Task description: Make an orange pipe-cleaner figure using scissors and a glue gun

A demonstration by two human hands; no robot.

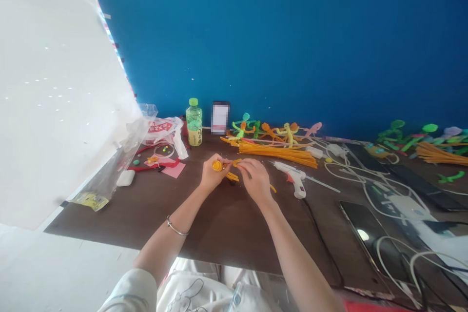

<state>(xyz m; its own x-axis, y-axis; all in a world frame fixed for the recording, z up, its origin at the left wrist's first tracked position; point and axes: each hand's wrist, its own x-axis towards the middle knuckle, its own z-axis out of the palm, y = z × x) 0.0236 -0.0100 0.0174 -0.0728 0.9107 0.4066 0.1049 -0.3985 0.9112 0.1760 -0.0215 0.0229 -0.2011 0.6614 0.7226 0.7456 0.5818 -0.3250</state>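
My left hand is closed on an orange-yellow pipe cleaner piece with a tightly coiled round end. Between both hands a short pipe cleaner strand sticks out, and the fingers of my right hand pinch it. Below the fingertips more orange strands hang down; whether they join the coiled piece I cannot tell. A loose orange bit shows beside my right wrist. Just beyond my hands lies a bundle of orange pipe cleaners on the dark table.
A white glue gun with a black cord lies right of my hands. Behind stand a green-capped bottle, a phone and several pipe cleaner figures. White cables and a dark tablet cover the right; plastic bags lie left.
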